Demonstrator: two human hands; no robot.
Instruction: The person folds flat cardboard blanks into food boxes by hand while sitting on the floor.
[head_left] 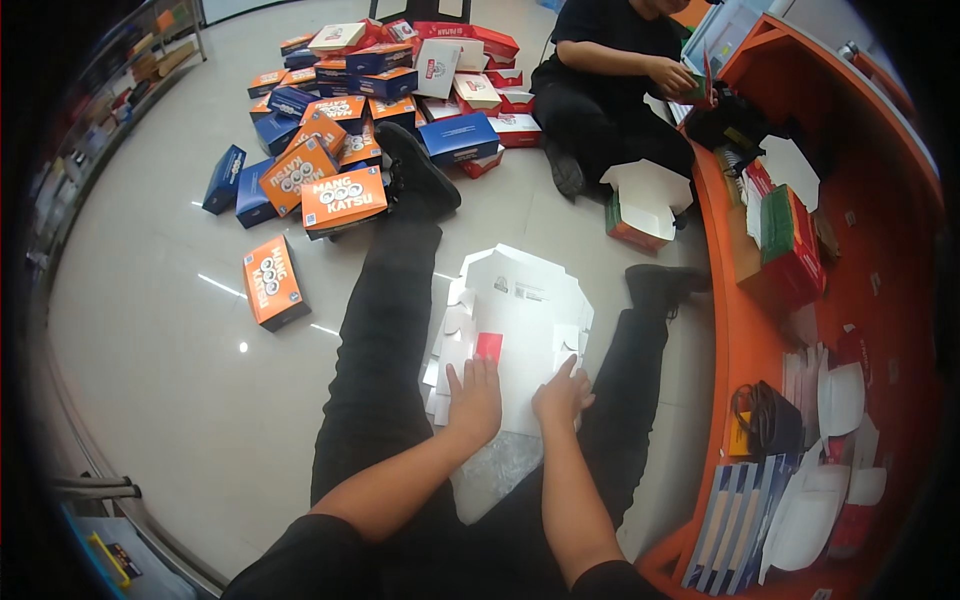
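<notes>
Between my stretched-out legs lies a stack of flat, unfolded white cardboard box blanks (525, 330), with cut flaps along both sides. A small red patch (489, 346) shows near its left side. My left hand (476, 398) rests on the lower left of the top blank, fingers stretched out just below the red patch. On the right side my right hand (562, 396) touches the blank near a side flap, its index finger extended and the other fingers partly bent. Crumpled clear plastic (498, 470) lies under the near end of the stack.
Ahead is a heap of folded orange, blue, red and white boxes (375, 85); one orange box (272, 283) lies apart at left. Another person (610, 80) sits at upper right, holding a box piece, near an open box (640, 220). Orange shelving (712, 300) stands at right.
</notes>
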